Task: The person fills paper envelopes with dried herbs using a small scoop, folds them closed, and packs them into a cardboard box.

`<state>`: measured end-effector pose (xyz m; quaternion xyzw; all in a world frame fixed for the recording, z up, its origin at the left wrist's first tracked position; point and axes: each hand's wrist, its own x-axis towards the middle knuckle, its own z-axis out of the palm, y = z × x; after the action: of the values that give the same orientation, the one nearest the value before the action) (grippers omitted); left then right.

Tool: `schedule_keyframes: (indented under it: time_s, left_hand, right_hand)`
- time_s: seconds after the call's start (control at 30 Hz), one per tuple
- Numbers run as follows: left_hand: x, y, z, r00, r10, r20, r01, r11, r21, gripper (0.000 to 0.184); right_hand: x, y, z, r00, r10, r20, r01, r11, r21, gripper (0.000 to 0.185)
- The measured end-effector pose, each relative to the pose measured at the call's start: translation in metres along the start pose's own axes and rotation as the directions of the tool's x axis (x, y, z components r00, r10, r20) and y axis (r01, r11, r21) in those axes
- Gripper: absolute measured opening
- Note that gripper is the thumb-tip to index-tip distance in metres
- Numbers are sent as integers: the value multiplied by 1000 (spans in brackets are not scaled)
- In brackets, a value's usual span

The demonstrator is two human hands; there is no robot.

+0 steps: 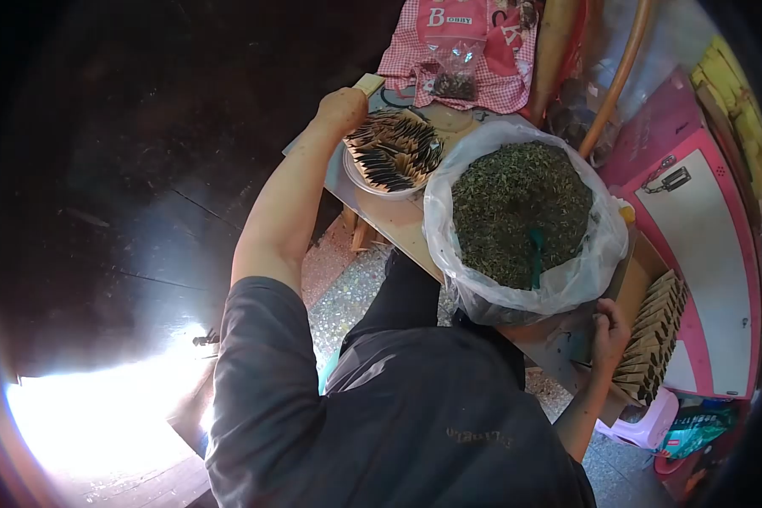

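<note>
Leaves (512, 190) fill the bag (441, 218), scoop (537, 254) among them. Our left hand (342, 111) grips a pale piece (370, 84) by the bowl (387, 195) of packets (395, 154); whether our right hand (610, 336), curled near the box (642, 264), holds anything, we cannot tell. We seem mid-portioning; the next move likely needs the scoop.

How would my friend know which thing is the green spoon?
Find the big, whitish plastic bag, open at the top. It is full of dark, crumbly leaves. Near their lower edge is the green spoon, smooth and bluish, unlike the leaves around it.
</note>
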<state>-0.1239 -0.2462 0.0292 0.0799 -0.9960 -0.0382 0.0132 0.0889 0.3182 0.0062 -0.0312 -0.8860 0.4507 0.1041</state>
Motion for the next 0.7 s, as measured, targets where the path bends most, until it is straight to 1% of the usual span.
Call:
schedule_keyframes:
  time_s: [0.03, 0.1, 0.13, 0.2, 0.33, 0.37, 0.4, 0.43, 0.5, 0.53, 0.57, 0.6, 0.63, 0.67, 0.7]
  left_hand:
    - [0, 0, -1, 1000, 2, -2, -2, 1000, -1, 22]
    - [1, 0, -5, 991, -111, 69, 119, 984, -131, 26]
    - [6, -2, -4, 992, -109, 65, 116, 984, -132, 26]
    - [12, -4, -2, 970, -198, 144, 220, 963, -157, 30]
    - [0, -6, -9, 981, -135, 139, 159, 972, -174, 30]
    - [-2, -9, -8, 994, -94, 56, 104, 972, -211, 21]
    - [-8, -8, -11, 998, -53, -30, 44, 969, -243, 18]
    - [-12, -6, -14, 998, -51, -29, 42, 969, -245, 18]
    - [-26, -2, -26, 994, -79, -80, 42, 919, -392, 19]
    - [-34, 4, -36, 993, -112, -31, 89, 903, -420, 22]
    - [-36, 4, -35, 993, -109, -34, 85, 904, -419, 22]
    - [-40, 4, -36, 962, -68, -265, -31, 936, -351, 20]
    - [-44, 4, -36, 879, -9, -477, -129, 958, -257, 18]
    - [-48, 3, -37, 878, -5, -478, -132, 958, -254, 18]
    - [-59, 10, -52, 795, 49, -604, -242, 939, -243, 14]
  right_hand:
    - [0, 1, 1, 1000, -1, -3, 1, 1000, 0, 24]
    - [1, 2, 3, 997, -74, -5, 74, 996, -55, 23]
    - [1, 0, 4, 997, -77, -9, 76, 996, -54, 23]
    - [-1, -5, 7, 997, -74, -12, 74, 996, -45, 23]
    - [-3, -2, 6, 999, -51, -12, 51, 999, -14, 22]
    - [-4, 1, 6, 999, -52, -13, 52, 998, -23, 23]
    - [-4, 2, 5, 998, -54, -14, 53, 998, -34, 24]
    - [-4, 2, 4, 998, -53, -16, 52, 998, -36, 24]
    - [-4, 0, 4, 997, -70, -19, 69, 996, -56, 24]
    - [-5, 0, 4, 997, -68, -21, 67, 996, -57, 24]
    - [-4, -1, 3, 995, -90, -32, 88, 994, -64, 23]
    - [-4, -2, 4, 993, -112, -41, 109, 992, -70, 22]
    - [-4, -3, 4, 993, -112, -42, 109, 992, -67, 22]
    - [-4, -5, 3, 988, -130, -83, 123, 989, -77, 21]
    - [-3, -8, 1, 981, -151, -123, 140, 986, -89, 20]
